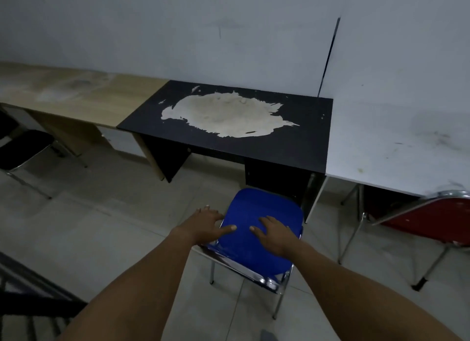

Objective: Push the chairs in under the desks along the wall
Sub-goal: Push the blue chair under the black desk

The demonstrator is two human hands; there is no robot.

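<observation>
Both our hands rest flat with fingers spread on the blue chair (256, 228): our left hand (203, 226) over the seat's left edge, our right hand (274, 235) on the cushion, neither clamped. It stands on the floor just short of the black desk (292, 142) against the wall, between the wooden desk (76, 99) and white desk (396, 137). A red chair (432, 221) sits at the white desk's front edge, a black chair (23, 147) by the wooden one.

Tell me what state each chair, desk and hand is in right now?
blue chair: pulled out, in front of the black desk
black desk: top badly peeled
black chair: partly under the wooden desk
red chair: out beside the white desk
left hand: open, on the blue chair's edge
right hand: flat on it
</observation>
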